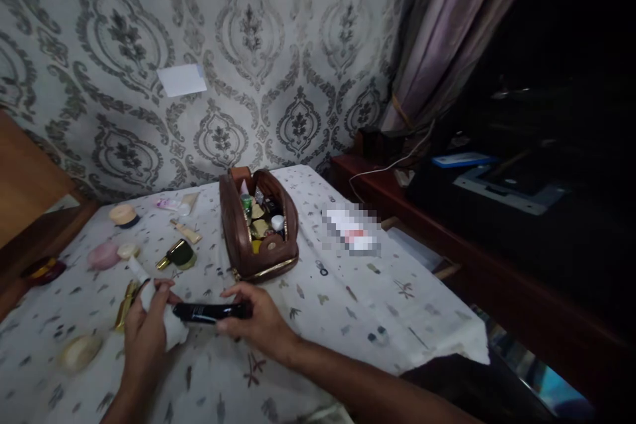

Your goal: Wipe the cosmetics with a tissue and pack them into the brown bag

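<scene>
Head view: the left hand (146, 326) grips a white cloth (175, 332) at 1 end of the black tube (211, 313), pinched by the right hand (261, 321) over the table (348, 301), apparently mid-wipe, with more items (277, 222) in the brown bag (232, 232).

We face wall (308, 33) papered pale grey, ornate dark medallion pattern repeating across it; white rectangular plate (181, 80) sits there. To our right, mauve curtain (440, 33) hangs gathered by band (400, 110); below, dark reddish wooden furniture (497, 288) runs beside cloth-covered table (342, 331), white with small scattered prints. At left edge we see orange-brown wooden panel (32, 159). Light dim; far right we find near black.
</scene>
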Motion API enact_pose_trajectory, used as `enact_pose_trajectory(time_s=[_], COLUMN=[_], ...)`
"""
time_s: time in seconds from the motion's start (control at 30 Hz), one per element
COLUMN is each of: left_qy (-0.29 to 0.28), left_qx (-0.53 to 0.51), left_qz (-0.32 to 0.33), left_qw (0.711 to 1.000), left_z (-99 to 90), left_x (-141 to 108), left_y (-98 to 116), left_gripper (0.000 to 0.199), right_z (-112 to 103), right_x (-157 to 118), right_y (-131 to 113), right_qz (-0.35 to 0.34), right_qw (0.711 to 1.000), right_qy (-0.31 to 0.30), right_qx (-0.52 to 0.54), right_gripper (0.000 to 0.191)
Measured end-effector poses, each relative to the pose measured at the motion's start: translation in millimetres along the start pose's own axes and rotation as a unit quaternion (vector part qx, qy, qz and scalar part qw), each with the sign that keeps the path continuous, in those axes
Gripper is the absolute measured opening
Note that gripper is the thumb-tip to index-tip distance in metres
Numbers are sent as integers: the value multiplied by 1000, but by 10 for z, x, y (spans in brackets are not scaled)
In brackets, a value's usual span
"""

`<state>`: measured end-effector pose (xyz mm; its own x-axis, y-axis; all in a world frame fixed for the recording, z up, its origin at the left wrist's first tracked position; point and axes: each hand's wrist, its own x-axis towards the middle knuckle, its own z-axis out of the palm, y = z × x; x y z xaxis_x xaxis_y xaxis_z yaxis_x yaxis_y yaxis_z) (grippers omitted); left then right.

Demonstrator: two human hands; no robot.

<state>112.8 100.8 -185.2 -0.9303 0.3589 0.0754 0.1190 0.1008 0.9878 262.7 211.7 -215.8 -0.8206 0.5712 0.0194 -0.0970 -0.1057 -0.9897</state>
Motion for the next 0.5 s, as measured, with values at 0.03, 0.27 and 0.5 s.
enact_pose_trajectory(time_s=[0.03,0.27,0.5], left_qy=[3,-49,-93], left_qx=[-27,-135,-216], left_qz=[-16,-51,-87], left_qw=[999,988,968], left_z=[5,9,-52], left_x=[5,4,41], left_y=[2,32,-5], left_gripper=[39,37,30], right_z=[-2,9,12], right_x=[20,84,55], right_y=[14,-23,-88], right_qz=[12,31,23], right_qw=[999,985,985], right_qy=[0,48,38], right_qx=[39,165,169], right_gripper=[52,42,36])
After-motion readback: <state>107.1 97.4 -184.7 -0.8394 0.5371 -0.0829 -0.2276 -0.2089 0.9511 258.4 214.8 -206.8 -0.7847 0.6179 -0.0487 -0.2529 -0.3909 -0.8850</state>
